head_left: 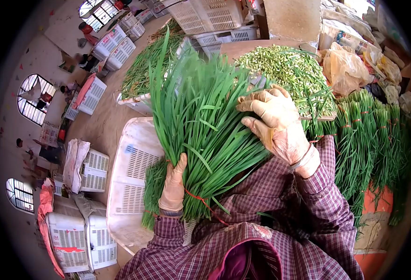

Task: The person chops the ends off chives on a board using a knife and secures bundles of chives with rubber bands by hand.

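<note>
A large bunch of green garlic chives point(205, 107) fans out in front of my body. My left hand point(172, 184), in a thin pale glove, is closed around its lower left side. A red tie point(198, 198) crosses the bunch near its lower end. My right hand point(280, 123), gloved too, lies against the right side of the leaves with its fingers apart. Below my left hand, more chives point(154, 191) rest in a white plastic crate point(126, 186).
Cut pale stem ends point(280, 70) are heaped on a board ahead. Tied chive bundles point(368, 135) stand at right, near crumpled plastic bags point(345, 67). Another crate of loose chives point(149, 70) is at front left. White crates point(68, 233) and several people line the left side.
</note>
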Demonstrator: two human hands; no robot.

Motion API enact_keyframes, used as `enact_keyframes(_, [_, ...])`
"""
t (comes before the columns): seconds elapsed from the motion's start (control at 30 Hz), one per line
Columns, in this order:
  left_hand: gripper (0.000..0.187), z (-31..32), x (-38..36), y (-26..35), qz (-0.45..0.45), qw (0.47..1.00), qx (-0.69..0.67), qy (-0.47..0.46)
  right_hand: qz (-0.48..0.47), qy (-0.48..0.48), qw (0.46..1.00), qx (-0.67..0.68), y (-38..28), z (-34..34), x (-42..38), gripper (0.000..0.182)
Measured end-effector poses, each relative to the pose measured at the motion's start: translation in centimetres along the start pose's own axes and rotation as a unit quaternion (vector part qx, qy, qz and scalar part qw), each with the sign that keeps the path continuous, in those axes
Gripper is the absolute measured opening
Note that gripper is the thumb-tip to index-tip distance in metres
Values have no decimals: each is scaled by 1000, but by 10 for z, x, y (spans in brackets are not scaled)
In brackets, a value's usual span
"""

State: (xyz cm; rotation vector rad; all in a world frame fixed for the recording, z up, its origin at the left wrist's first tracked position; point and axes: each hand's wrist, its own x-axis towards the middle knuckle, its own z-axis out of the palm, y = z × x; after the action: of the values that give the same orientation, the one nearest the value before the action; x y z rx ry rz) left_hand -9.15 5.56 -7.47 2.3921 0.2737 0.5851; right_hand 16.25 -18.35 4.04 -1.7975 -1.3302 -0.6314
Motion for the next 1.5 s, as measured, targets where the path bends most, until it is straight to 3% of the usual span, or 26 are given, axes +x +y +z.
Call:
enact_keyframes(0.17, [52,-1,0,-2,9,1000,18,-7,-79,0,997,3,-21,18,23,14])
enact_keyframes(0.23, [51,-3,8,20,-6,1000,25,-6,-71,-51,996,-4,-13,38,12,16])
enact_keyframes(0.27, [45,-5,20,45,-163,971,-173,3,-56,-60,997,0,-9,45,3,17])
enact_keyframes(0.3, [44,-8,32,70,-306,878,-359,77,-22,-78,997,-1,-9,49,-5,16])
enact_keyframes(0.33, [44,-7,37,77,-343,840,-405,109,13,-97,995,0,-11,50,-12,16])
enact_keyframes(0.4, [45,-6,28,66,-319,856,-393,103,22,-56,998,18,-20,52,-22,13])
enact_keyframes(0.47, [45,-5,22,55,-299,869,-382,97,116,-34,988,95,-25,54,-24,10])
enact_keyframes(0.6, [45,-5,18,44,-286,877,-374,92,146,6,974,175,-21,61,-22,8])
enact_keyframes(0.73, [45,-5,15,38,-278,884,-366,84,195,-40,971,132,-23,58,-13,9])
enact_keyframes(0.9, [46,-4,15,35,-273,889,-360,77,184,-57,978,79,-16,64,-10,16])
enact_keyframes(1.17, [47,-2,14,32,-266,894,-353,72,208,-114,969,65,-17,64,-3,41])
enact_keyframes(1.27, [47,-1,14,30,-260,898,-349,69,213,-148,965,42,-16,63,-3,42])
enact_keyframes(1.5, [48,-1,11,18,-222,929,-292,53,224,-119,964,75,-18,60,-8,42])
